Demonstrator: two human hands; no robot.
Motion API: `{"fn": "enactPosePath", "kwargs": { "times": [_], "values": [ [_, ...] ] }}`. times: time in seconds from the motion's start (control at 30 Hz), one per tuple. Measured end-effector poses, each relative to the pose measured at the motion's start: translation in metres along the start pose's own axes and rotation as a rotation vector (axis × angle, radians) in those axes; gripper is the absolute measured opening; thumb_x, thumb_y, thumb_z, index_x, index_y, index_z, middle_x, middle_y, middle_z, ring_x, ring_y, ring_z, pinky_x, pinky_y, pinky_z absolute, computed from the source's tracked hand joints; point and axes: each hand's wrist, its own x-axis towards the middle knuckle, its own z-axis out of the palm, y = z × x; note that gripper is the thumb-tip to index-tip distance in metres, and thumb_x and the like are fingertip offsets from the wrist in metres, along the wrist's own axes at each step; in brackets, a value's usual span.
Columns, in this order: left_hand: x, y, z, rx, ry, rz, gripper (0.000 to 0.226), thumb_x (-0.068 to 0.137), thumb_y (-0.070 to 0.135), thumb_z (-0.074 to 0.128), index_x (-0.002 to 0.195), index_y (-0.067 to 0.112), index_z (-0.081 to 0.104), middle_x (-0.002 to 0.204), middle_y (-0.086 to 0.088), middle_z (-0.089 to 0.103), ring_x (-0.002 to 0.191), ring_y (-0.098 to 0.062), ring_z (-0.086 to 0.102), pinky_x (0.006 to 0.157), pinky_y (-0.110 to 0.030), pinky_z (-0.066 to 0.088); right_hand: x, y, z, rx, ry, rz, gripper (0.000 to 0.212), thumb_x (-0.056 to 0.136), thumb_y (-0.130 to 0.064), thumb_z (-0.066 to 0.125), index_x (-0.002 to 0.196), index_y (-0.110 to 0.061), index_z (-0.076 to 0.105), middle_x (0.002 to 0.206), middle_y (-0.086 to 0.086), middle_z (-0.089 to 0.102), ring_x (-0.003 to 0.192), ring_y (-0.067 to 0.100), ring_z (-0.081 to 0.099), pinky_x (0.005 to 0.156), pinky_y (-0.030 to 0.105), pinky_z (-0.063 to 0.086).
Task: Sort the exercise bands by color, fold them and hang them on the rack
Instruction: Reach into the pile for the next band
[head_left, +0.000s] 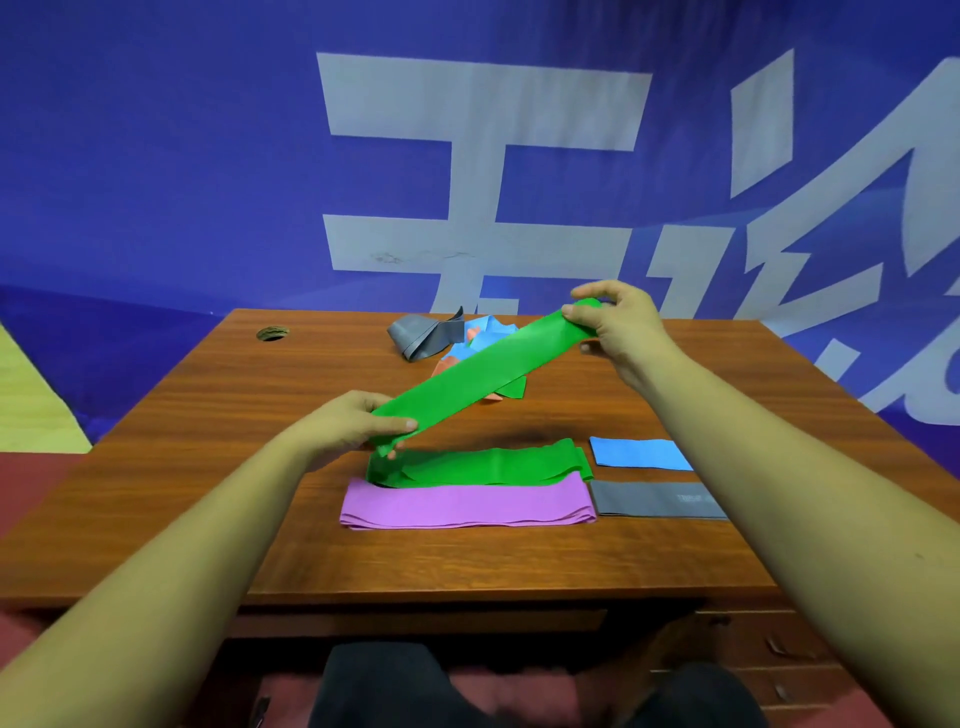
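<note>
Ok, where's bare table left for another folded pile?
Widest: the table left of the purple stack, back to the cable hole. Also the near strip before the purple stack and grey stack. Crowded: green stack, blue stack and the unsorted heap behind.

I have one wide head view, looking forward and down over the desk (171, 467) from close, toward the far blue banner (156, 156).
</note>
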Motion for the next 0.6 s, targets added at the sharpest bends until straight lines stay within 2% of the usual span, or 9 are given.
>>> {"fn": "enactPosePath", "kwargs": {
  "times": [0.1,0.17,0.27,0.37,0.5,0.6],
  "values": [
    [0.001,-0.014,-0.004,-0.171,0.084,-0.061,0.016,0.087,0.013,0.068,0.101,0.007,0.065,0.073,-0.008,0.064,0.057,-0.013,0.059,0.057,-0.022,0.045,-0.004,0.029,-0.006,-0.027,0.001,0.11,0.018,0.084,-0.003,0.071,0.098,-0.011,0.063,0.087,0.007,0.065,0.066,0.016,0.061,0.043,0.02,0.049],
    [0.002,-0.022,-0.007,-0.204,0.108,-0.104,0.008,0.091,0.011,0.064,0.098,0.008,0.066,0.076,-0.009,0.066,0.057,-0.012,0.062,0.051,-0.019,0.041,-0.008,0.05,-0.008,-0.046,0.001,0.189,0.016,0.084,-0.002,0.07,0.091,-0.013,0.062,0.084,0.009,0.064,0.062,0.016,0.059,0.04,0.019,0.048],
    [0.002,-0.033,-0.009,-0.226,0.162,-0.192,0.018,0.097,0.014,0.056,0.108,0.002,0.063,0.081,-0.014,0.07,0.058,-0.013,0.065,0.047,-0.018,0.04,-0.011,0.082,-0.008,-0.115,-0.024,0.292,0.014,0.086,-0.002,0.068,0.085,-0.014,0.062,0.083,0.013,0.064,0.06,0.018,0.059,0.04,0.019,0.047],
    [0.006,-0.044,-0.011,-0.103,0.261,-0.237,0.024,0.097,0.015,0.057,0.11,-0.004,0.062,0.084,-0.016,0.071,0.057,-0.015,0.065,0.052,-0.023,0.04,-0.013,0.105,-0.005,-0.187,-0.018,0.348,0.01,0.09,-0.003,0.061,0.088,-0.013,0.062,0.089,0.014,0.062,0.066,0.02,0.059,0.042,0.021,0.049],
    [0.011,-0.051,-0.007,0.118,0.391,-0.238,0.014,0.09,0.017,0.066,0.086,0.003,0.068,0.077,-0.012,0.063,0.068,-0.02,0.054,0.061,-0.029,0.039,-0.015,0.121,-0.001,-0.329,-0.058,0.331,0.009,0.09,-0.003,0.06,0.093,-0.011,0.062,0.085,0.011,0.06,0.071,0.021,0.059,0.053,0.029,0.053],
    [0.011,-0.051,-0.005,0.305,0.421,-0.275,0.016,0.088,0.02,0.069,0.082,0.006,0.071,0.073,-0.006,0.062,0.07,-0.02,0.053,0.06,-0.028,0.036,-0.016,0.125,0.001,-0.516,-0.072,0.261,0.012,0.082,-0.005,0.068,0.089,-0.013,0.061,0.087,0.011,0.063,0.079,0.029,0.064,0.066,0.037,0.053]
  ]
}}
